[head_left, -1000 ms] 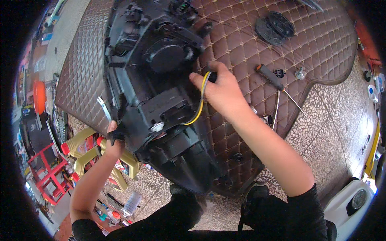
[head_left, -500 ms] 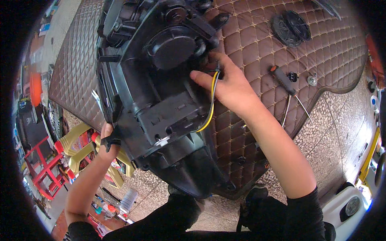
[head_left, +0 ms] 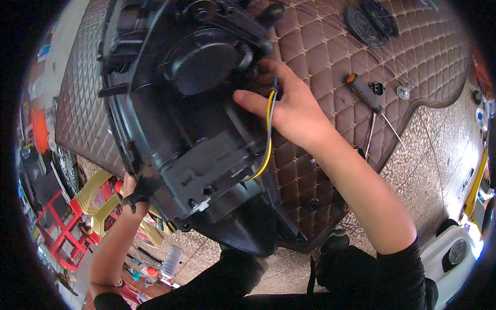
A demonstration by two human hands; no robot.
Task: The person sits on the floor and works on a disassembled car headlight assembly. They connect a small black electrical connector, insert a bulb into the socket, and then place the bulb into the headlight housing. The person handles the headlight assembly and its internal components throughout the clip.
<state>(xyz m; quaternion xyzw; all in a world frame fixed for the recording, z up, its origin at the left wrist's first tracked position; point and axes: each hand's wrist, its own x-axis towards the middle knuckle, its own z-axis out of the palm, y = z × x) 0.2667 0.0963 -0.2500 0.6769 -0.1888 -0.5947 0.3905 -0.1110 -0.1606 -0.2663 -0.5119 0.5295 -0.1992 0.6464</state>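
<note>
A black car headlight housing [head_left: 206, 121] lies tilted before me, its back side up, with a round cap [head_left: 203, 68] near the top. My left hand [head_left: 132, 194] grips its lower left edge; the housing covers most of those fingers. At the right of the cap, my right hand [head_left: 292, 106] is curled in against the housing. Its thumb lies on the black plastic, and its fingertips are hidden, so what they pinch cannot be made out. A yellow and grey wire pair [head_left: 269, 134] runs by this hand down to the housing's lower right side.
A brown quilted mat [head_left: 320, 67] lies under the housing. On it are a screwdriver [head_left: 364, 93], a round black cover [head_left: 371, 23], a small black connector [head_left: 377, 89] and a metal piece [head_left: 403, 91]. Oil jugs [head_left: 106, 206] and a red frame [head_left: 59, 227] stand at left.
The headlight housing has shifted left and slightly toward me on the mat, both hands moving with it. The view has also shifted a little. My right hand keeps its place beside the cap.
</note>
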